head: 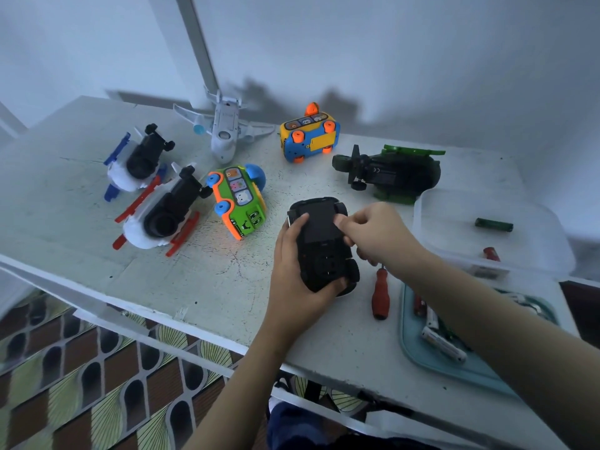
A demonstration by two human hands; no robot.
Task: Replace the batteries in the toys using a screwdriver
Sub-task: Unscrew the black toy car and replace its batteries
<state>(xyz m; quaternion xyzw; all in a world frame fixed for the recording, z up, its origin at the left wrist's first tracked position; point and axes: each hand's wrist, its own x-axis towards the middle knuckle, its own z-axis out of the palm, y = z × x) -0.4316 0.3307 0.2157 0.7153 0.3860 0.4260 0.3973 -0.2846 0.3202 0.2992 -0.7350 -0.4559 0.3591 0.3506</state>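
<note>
A black toy car (321, 235) lies upside down near the table's front, underside facing up. My left hand (293, 271) grips it from the left and below, thumb on the underside. My right hand (376, 232) has its fingers curled at the car's right side, fingertips pressed on the battery cover. A red-handled screwdriver (380, 292) lies on the table just right of the car, under my right wrist. Loose batteries (443, 344) lie on a teal tray (418, 355) at the front right.
Other toys lie on the white table (211, 287): two helicopters (162, 209) at left, a white plane (224, 131), a green bus (240, 199), a blue-yellow bus (308, 134), a dark green helicopter (393, 173). A clear box (487, 232) at right holds a green battery (493, 224).
</note>
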